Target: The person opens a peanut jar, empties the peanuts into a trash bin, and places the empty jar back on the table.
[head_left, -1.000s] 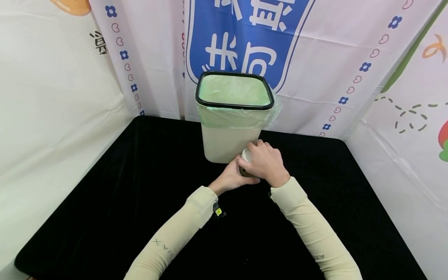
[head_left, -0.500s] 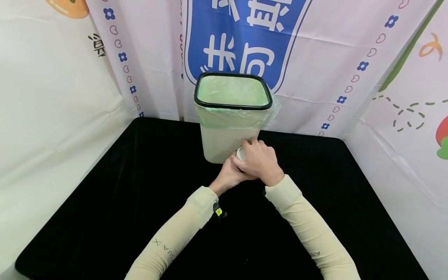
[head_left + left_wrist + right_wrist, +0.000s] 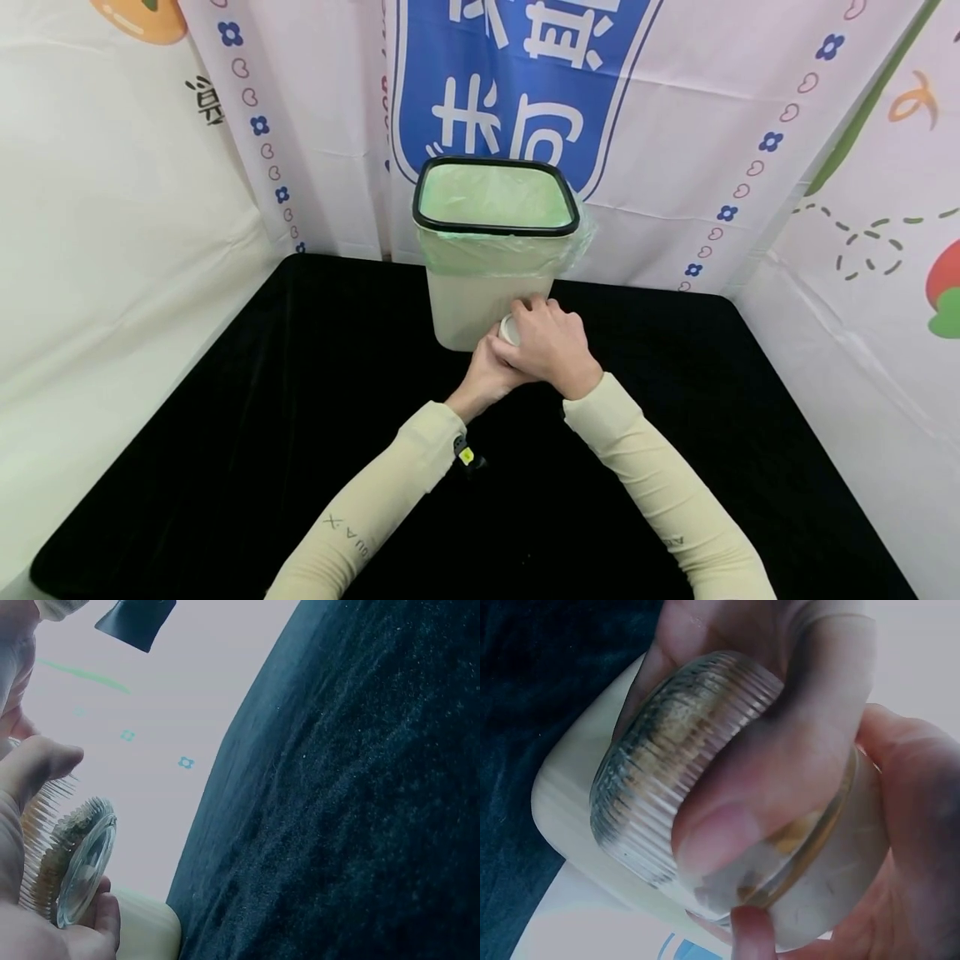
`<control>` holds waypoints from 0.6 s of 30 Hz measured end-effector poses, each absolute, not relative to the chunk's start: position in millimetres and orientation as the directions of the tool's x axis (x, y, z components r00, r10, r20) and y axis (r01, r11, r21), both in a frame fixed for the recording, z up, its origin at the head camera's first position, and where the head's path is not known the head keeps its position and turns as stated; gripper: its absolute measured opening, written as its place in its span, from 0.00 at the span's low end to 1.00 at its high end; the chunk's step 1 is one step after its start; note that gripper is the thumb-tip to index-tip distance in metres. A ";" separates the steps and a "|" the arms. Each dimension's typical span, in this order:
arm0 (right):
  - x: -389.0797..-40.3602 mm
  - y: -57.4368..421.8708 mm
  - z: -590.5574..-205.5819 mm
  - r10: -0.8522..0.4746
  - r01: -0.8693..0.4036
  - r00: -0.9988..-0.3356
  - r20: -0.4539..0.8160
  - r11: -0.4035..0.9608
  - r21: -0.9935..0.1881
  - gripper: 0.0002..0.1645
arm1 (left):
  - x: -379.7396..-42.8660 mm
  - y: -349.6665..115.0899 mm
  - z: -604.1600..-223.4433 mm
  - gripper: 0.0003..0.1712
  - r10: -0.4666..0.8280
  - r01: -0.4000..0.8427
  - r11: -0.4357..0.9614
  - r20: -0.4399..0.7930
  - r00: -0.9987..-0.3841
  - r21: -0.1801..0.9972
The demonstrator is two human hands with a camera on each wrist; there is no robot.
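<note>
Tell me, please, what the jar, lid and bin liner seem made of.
The jar seems glossy glass or hard plastic: clear ribs catch light. Its lid is perhaps smooth plastic, evenly pale. The liner seems thin plastic film, translucent and crinkled.

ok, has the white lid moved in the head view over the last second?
Yes, slightly left: against the bin, the white lid and the right grip both sit a little further left.

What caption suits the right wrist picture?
The left hand grips a ribbed jar; the right hand holds its white lid.
</note>
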State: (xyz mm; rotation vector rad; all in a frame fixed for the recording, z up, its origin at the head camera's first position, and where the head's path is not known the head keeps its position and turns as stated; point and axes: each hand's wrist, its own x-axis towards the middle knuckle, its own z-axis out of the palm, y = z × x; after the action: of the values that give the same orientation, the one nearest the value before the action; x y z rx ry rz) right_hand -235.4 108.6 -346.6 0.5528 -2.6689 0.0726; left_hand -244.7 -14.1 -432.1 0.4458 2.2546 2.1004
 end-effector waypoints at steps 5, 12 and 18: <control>-234.2 108.5 -344.6 -0.384 -0.392 -0.826 0.413 0.917 0.070 0.28 | -242.8 -15.1 -429.5 0.46 0.212 0.193 0.064 0.176 -0.961 0.979; -234.0 108.0 -340.9 -0.364 -0.369 -0.829 0.425 0.926 0.072 0.28 | -241.6 -17.7 -429.4 0.43 0.230 0.194 0.061 0.176 -0.957 0.979; -234.3 107.6 -339.0 -0.379 -0.376 -0.828 0.414 0.922 0.091 0.30 | -241.1 -19.0 -430.9 0.40 0.251 0.155 0.021 0.144 -0.957 0.988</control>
State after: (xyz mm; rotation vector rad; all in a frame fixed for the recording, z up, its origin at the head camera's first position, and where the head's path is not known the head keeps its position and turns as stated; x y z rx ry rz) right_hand -234.3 107.6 -339.0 0.5466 -2.6476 -0.0082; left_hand -241.1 -19.0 -430.9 0.4368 2.1925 2.1056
